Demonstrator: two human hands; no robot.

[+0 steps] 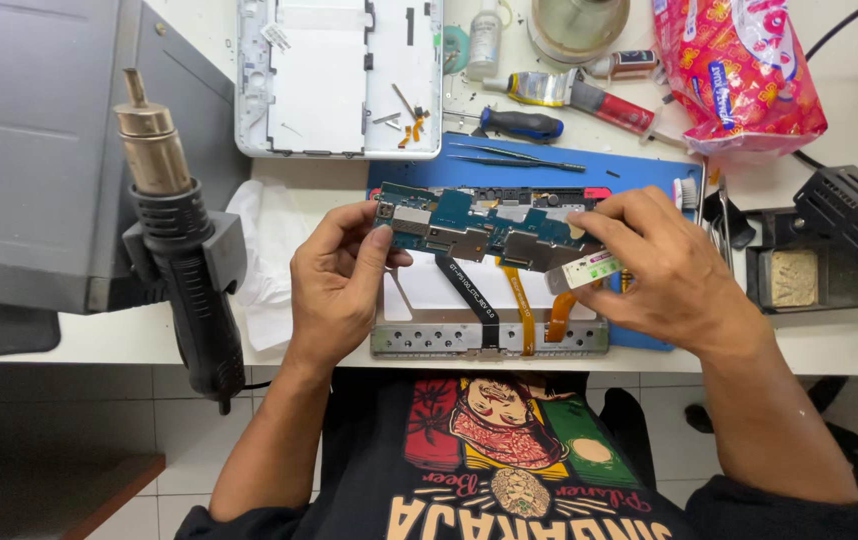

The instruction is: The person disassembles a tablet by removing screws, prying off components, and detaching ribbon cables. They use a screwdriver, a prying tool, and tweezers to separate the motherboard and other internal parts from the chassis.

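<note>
**Circuit board lifted at both ends over the open tablet frame**

While the blue circuit board [484,228] was held just above the desk [849,345], it was pinched at its left end by the left hand [339,285], thumb on the near edge and fingers curled behind. At the other end the right hand [664,265] was closed over the board's right portion, and a small white-and-green strip [586,270] was seen pressed under the thumb; how firmly it was gripped could not be told. Below the board, a black flex cable [469,295] and an orange flex cable [521,305] were seen running down toward the metal tablet frame [429,338].

The board was judged light, thin and stiff, yet easily cracked if flexed, with metal shields and bare parts best left untouched. Its bare edges were judged the safest hold, as taken here. The ribbons were judged soft and easily torn, so little pull would be tolerated. A hot-air gun [174,220] was parked at the left, tweezers [509,157] and a screwdriver [519,123] beyond.
</note>
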